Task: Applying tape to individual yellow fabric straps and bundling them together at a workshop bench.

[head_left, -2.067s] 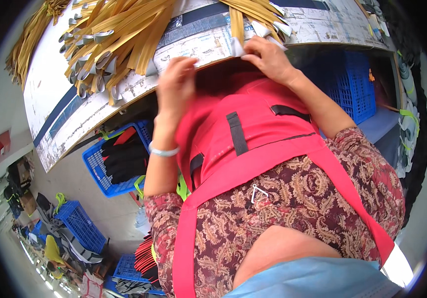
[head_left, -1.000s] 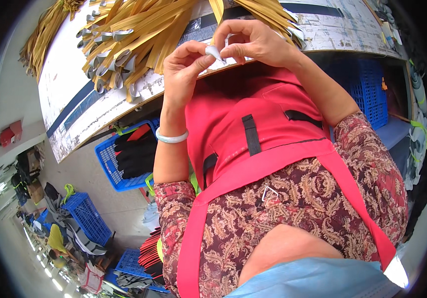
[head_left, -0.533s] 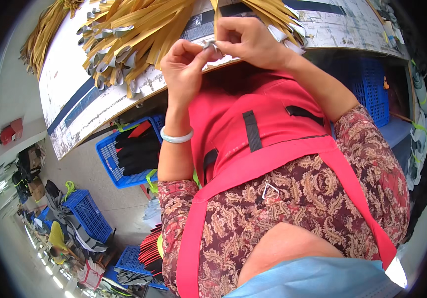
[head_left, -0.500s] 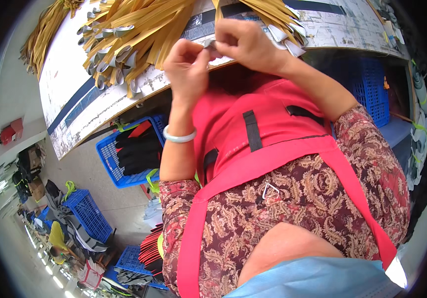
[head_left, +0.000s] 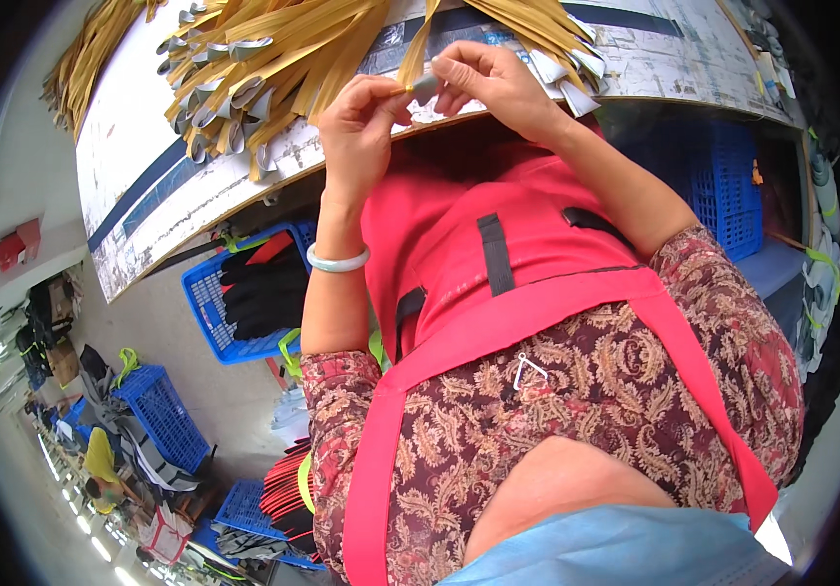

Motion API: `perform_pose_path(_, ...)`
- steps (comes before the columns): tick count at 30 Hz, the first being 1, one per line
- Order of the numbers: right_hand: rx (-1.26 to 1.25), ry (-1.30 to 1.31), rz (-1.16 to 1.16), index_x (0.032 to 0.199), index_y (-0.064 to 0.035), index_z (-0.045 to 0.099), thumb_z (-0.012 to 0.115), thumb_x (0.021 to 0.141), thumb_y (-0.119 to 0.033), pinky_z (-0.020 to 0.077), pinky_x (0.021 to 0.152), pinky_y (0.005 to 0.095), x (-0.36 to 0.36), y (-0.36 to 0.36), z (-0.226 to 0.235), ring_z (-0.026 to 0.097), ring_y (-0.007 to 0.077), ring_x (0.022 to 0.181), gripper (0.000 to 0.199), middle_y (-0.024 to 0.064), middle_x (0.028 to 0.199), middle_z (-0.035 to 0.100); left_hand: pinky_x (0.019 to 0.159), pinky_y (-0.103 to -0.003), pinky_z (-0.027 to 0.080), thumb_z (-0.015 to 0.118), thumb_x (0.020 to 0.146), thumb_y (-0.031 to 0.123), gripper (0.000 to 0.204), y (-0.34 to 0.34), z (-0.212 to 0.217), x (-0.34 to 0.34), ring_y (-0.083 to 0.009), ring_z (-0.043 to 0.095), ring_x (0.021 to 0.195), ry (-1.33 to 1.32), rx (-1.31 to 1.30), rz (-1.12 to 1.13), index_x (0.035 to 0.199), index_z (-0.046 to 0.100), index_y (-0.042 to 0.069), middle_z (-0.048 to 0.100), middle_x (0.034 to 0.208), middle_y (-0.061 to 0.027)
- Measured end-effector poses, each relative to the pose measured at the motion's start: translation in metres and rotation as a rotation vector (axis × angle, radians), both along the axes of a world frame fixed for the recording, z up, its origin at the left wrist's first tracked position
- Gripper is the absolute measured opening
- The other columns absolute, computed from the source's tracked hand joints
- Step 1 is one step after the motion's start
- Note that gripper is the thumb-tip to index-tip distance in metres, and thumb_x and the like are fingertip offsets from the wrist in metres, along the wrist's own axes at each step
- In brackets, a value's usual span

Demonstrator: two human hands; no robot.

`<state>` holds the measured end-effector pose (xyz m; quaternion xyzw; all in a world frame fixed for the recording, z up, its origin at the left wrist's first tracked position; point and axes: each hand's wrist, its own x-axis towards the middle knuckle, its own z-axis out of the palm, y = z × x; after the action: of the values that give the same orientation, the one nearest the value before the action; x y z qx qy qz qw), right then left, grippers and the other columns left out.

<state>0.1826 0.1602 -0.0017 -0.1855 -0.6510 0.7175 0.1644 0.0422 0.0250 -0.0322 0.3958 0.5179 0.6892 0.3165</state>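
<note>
My left hand (head_left: 353, 137) and my right hand (head_left: 503, 90) meet over the table's near edge, both with fingers pinched. Between them is the grey folded end (head_left: 425, 86) of a mustard-yellow strap (head_left: 419, 47). The left fingertips grip the strap where it joins the grey piece. From the other side, my right fingers hold that grey end. To the left of my hands lies a big pile of similar yellow straps (head_left: 327, 44), their grey looped ends toward me. A smaller bunch (head_left: 512, 21) with pale grey ends lies just beyond my right hand.
The worn white table (head_left: 112, 190) has dark blue strips across it. Another strap bundle (head_left: 83, 73) hangs at its far left. Below stand a blue basket (head_left: 207, 327) with black pieces and, at right under the table, a blue crate (head_left: 727, 186). A person (head_left: 100, 464) is at far lower left.
My hands have drawn slightly apart, and more of the grey end and the yellow strap shows between them. The right fingers have opened out a little from a tighter curl.
</note>
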Motion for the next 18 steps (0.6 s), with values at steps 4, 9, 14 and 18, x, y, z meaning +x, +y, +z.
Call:
perform_pose_path(4,0.199,0.034,-0.011,0.086,-0.0032,0.063,0.061,0.097,-0.021,0.0445,0.059,0.0204,0.006,-0.006,-0.010,0.053,0.0047,0.063,0.021,-0.0015,0.070,0.057,0.058,-0.022,0.050,0.061,0.085,-0.011,0.007,0.001,-0.004,0.013,-0.0116,0.061,0.064,0.215,-0.015,0.095,0.084,0.059,-0.005,0.057,0.083,-0.0065)
perform_pose_path(9,0.144,-0.078,0.070,0.083,-0.0026,0.060,0.060,0.098,-0.020,0.0449,0.061,0.0204,0.020,-0.005,-0.008,0.055,0.0053,0.066,0.023,-0.0008,0.073,0.058,0.060,-0.023,0.050,0.059,0.087,-0.009,0.009,-0.019,-0.004,0.005,-0.0118,0.060,0.064,0.323,-0.016,0.257,0.089,0.060,0.000,0.057,0.080,-0.0055)
perform_pose_path(14,0.916,-0.122,-0.304,0.088,-0.0006,0.066,0.064,0.090,-0.025,0.0486,0.080,0.0360,0.071,0.055,-0.016,0.062,0.0299,0.087,0.024,0.0109,0.089,0.065,0.064,-0.021,0.050,0.060,0.094,0.001,0.005,-0.114,-0.027,-0.079,-0.0091,0.060,0.068,0.202,-0.274,0.640,0.098,0.063,0.000,0.065,0.081,-0.0052)
perform_pose_path(18,1.344,-0.408,-0.508,0.110,-0.0088,0.067,0.064,0.087,-0.034,0.0446,0.093,0.0432,0.108,0.122,-0.031,0.060,0.0316,0.100,0.034,0.0124,0.108,0.065,0.065,-0.021,0.050,0.063,0.093,0.005,0.012,-0.135,-0.024,-0.074,-0.0090,0.062,0.069,0.256,-0.357,0.670,0.103,0.064,0.000,0.067,0.078,-0.0052)
